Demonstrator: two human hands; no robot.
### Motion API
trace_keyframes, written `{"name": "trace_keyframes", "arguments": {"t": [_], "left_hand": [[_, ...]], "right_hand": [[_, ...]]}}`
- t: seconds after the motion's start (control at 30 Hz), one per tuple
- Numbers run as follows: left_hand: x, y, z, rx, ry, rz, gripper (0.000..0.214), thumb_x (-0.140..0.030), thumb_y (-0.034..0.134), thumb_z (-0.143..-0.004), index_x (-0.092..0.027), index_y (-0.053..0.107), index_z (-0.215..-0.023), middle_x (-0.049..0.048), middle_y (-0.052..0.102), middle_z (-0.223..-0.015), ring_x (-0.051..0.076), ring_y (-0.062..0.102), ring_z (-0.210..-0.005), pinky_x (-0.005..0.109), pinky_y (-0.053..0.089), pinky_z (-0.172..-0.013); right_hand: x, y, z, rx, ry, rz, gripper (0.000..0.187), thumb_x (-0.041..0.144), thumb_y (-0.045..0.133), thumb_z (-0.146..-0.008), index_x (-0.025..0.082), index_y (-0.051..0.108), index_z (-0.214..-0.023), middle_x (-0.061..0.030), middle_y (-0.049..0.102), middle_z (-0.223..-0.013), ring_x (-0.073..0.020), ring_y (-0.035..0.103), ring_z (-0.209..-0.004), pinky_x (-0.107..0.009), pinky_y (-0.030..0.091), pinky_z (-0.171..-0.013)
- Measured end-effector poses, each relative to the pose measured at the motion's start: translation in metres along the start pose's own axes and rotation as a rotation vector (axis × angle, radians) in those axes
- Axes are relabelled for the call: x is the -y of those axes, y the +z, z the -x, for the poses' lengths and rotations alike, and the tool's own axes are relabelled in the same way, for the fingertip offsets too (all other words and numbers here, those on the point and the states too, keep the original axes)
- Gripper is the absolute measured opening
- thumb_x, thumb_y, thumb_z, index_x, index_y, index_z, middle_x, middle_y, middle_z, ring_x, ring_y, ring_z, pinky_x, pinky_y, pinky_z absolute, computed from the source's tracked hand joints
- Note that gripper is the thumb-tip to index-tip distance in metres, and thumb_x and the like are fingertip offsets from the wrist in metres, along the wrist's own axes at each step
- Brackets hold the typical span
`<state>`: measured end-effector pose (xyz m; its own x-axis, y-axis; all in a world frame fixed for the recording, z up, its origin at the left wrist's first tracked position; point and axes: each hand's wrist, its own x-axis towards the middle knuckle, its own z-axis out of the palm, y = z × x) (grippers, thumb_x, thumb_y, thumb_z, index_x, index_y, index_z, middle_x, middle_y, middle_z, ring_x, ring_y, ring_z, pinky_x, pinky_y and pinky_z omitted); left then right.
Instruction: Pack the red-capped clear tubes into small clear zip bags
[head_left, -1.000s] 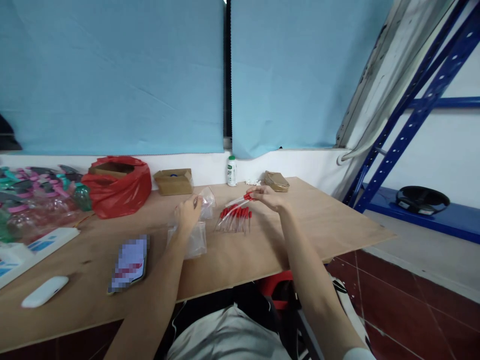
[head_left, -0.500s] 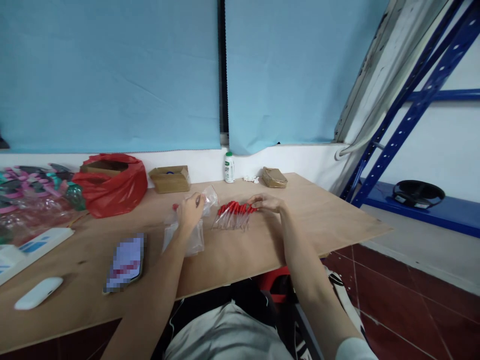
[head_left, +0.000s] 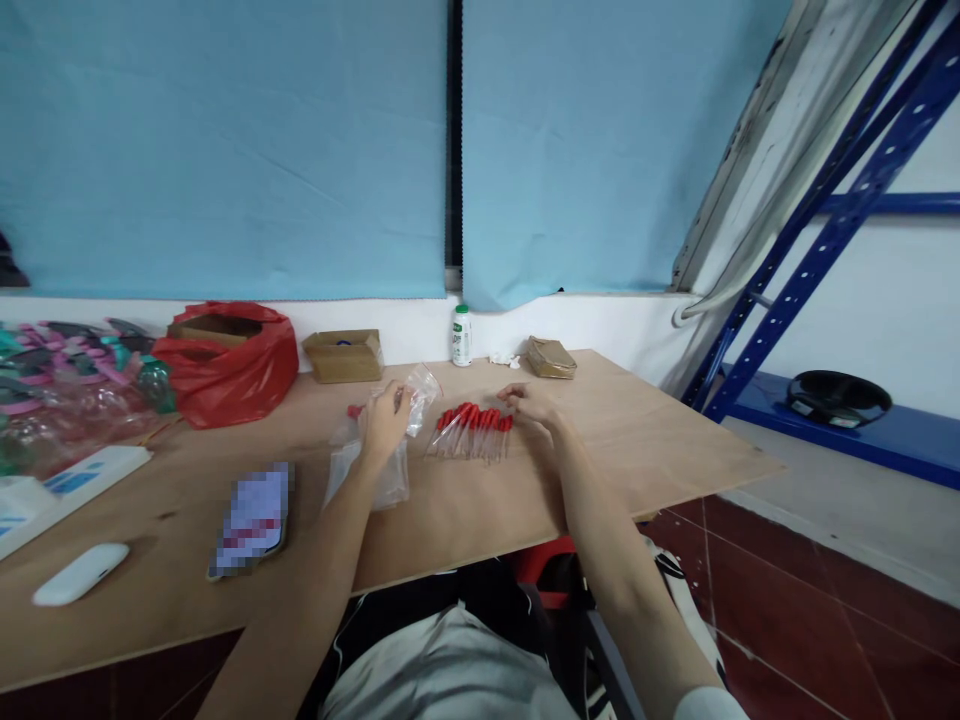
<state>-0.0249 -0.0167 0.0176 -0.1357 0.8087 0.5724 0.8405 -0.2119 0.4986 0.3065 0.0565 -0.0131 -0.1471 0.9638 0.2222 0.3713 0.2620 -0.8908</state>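
Note:
A row of several clear tubes with red caps [head_left: 471,430] lies on the wooden table [head_left: 465,510]. My right hand [head_left: 534,406] rests at the right end of the row, fingers curled down onto the caps. My left hand [head_left: 385,424] is closed on a small clear plastic bag [head_left: 417,388] with a red-capped piece [head_left: 352,411] just left of it. More clear bags [head_left: 371,478] lie under that hand.
A red plastic bag holding a carton [head_left: 229,360], a small cardboard box [head_left: 344,355], a white bottle [head_left: 461,336] and a tan pouch [head_left: 550,357] line the back. A phone [head_left: 252,519], a white device [head_left: 80,573] and bagged coloured items [head_left: 67,385] lie left. Blue shelving [head_left: 825,250] stands right.
My right hand came down from holding tubes above the pile and now rests at the end of the row. My left hand stayed on the bag.

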Motion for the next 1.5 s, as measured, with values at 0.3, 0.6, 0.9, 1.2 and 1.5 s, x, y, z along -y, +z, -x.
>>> {"name": "trace_keyframes", "arguments": {"t": [0.3,0.6,0.9,1.2,1.5], "left_hand": [[-0.004,0.013,0.004,0.144,0.173,0.382,0.034,-0.051,0.042,-0.105,-0.025,0.064,-0.107,0.0017,0.073,-0.079,0.019,0.067,-0.067,0.028,0.045,-0.069],[-0.006,0.02,0.004,0.239,0.086,0.617,0.042,-0.06,0.044,-0.101,-0.023,0.063,-0.1,0.0009,0.072,-0.079,0.013,0.056,-0.048,0.025,0.041,-0.049],[-0.002,0.005,0.0,0.135,0.08,0.405,0.043,-0.06,0.05,-0.099,-0.023,0.071,-0.089,-0.0013,0.071,-0.067,0.016,0.059,-0.055,0.026,0.04,-0.058],[0.003,0.006,-0.007,0.007,0.089,0.526,0.039,-0.058,0.06,-0.096,-0.023,0.073,-0.109,0.0058,0.079,-0.101,0.022,0.073,-0.091,0.03,0.052,-0.081],[-0.003,0.011,-0.011,0.04,0.06,0.813,0.035,-0.054,0.068,-0.089,-0.019,0.068,-0.091,0.0043,0.072,-0.081,0.018,0.067,-0.075,0.028,0.053,-0.071]], "right_hand": [[0.056,0.055,0.017,0.051,-0.346,-0.048,0.047,0.052,0.06,-0.097,0.018,0.066,-0.13,-0.0065,0.077,-0.098,-0.0199,0.07,-0.091,-0.032,0.052,-0.082],[0.064,0.073,0.021,0.162,-0.28,-0.369,0.043,0.054,0.082,-0.079,0.018,0.07,-0.099,-0.0032,0.075,-0.091,-0.0157,0.068,-0.081,-0.029,0.053,-0.081],[0.067,0.068,0.023,0.053,-0.202,-0.416,0.044,0.057,0.086,-0.072,0.018,0.067,-0.082,0.0004,0.067,-0.074,-0.012,0.057,-0.068,-0.025,0.042,-0.065],[0.073,0.07,0.03,0.194,-0.204,-0.454,0.045,0.056,0.087,-0.073,0.018,0.064,-0.079,0.0022,0.063,-0.066,-0.011,0.053,-0.061,-0.025,0.04,-0.062],[0.069,0.078,0.027,0.314,-0.208,-0.399,0.037,0.047,0.086,-0.076,0.017,0.07,-0.092,-0.0001,0.069,-0.078,-0.0125,0.06,-0.068,-0.025,0.046,-0.068]]}}
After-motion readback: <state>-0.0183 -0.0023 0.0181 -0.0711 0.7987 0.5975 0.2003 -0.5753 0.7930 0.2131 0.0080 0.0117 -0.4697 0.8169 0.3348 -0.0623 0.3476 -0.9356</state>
